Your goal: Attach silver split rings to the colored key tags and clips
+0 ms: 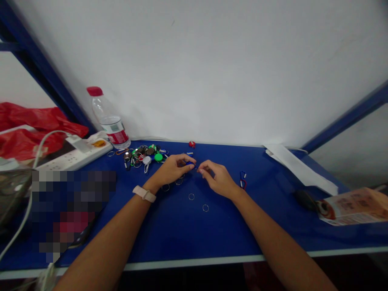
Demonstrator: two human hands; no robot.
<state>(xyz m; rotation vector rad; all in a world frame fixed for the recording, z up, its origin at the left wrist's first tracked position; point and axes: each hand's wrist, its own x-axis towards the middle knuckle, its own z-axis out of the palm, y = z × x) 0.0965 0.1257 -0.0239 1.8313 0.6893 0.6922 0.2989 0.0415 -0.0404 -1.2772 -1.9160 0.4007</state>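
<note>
Between thumb and fingers, my left hand holds a small round blue piece above the blue table. My right hand is pinched close beside it, at the right edge of the blue piece; what its fingertips grip is too small to make out. Two metal rings lie on the table below the hands, and more rings lie under my left hand. A heap of badge reels and clips sits left of my left hand. Blue and red carabiners lie to the right.
A water bottle with a red cap stands at the back left, by a white power strip. Behind the hands is a small red piece. Folded white paper and an orange-and-white packet lie at the right.
</note>
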